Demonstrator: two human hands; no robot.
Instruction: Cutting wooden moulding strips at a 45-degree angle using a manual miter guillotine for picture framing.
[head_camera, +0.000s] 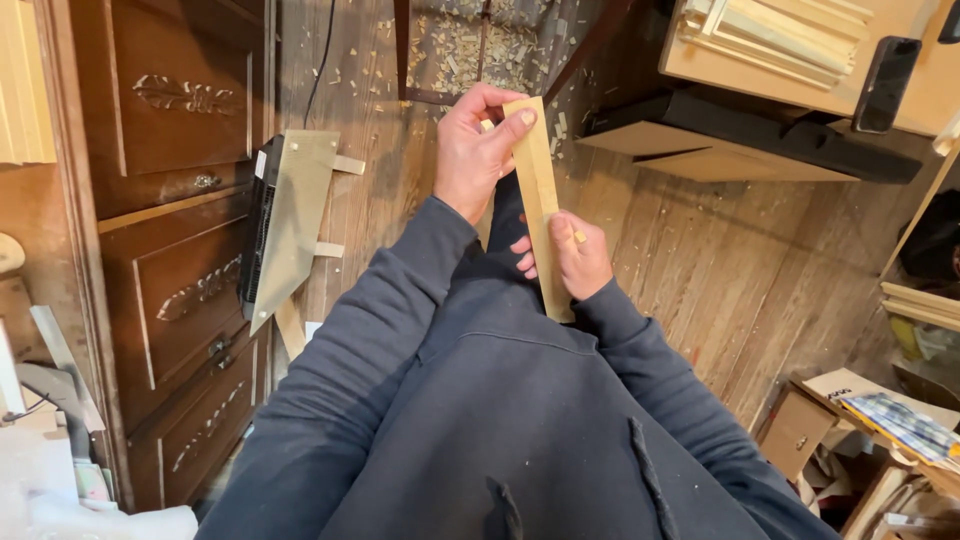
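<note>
**Both hands on a pale wooden strip, held over the floor**

From my feed, much is masked. My dark sweatshirt (520, 420) fills the lower middle and hides everything beneath the arms. The lower end of the wooden strip (537, 190) vanishes behind my right hand (578, 255), so I cannot tell how it ends. The fingertips of my left hand (480, 150) wrap behind the strip, out of sight; only the thumb shows, pressed flat on its top corner.

The strip is long, narrow and flat, light yellowish wood with a smooth face and square-cut top. It stands nearly upright in the view, leaning slightly, in front of my chest above the plank floor (720, 250). My left hand is clenched round its upper end, my right hand clasps the lower part, thumb on the face.

Wood shavings (460, 50) lie scattered at the top. A dark carved cabinet (170, 200) stands at left, a flat angled panel (290, 220) leaning beside it.
</note>
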